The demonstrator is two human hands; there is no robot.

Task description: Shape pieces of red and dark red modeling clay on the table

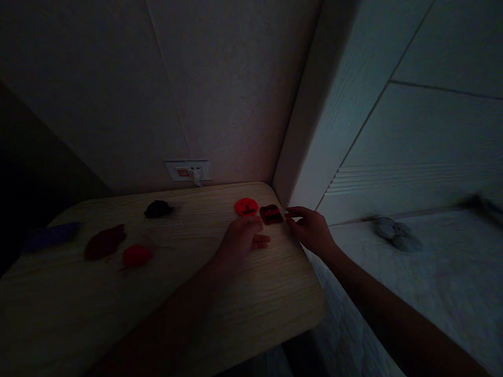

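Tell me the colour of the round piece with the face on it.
The round face piece is bright red with dark features, seen best in the head view.

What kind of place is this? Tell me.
Probably a room in a home: a small wooden table against a wall, a socket with a plug, and what look like shoes on the floor.

From a head-worn camera, we look forward and down over a wooden table [251, 309], lower left, toward the wall [220, 94] above.

Wall socket [205, 168] w/ wht plug [195, 176] in; blurry grey item [397, 234] on flr [444, 267]
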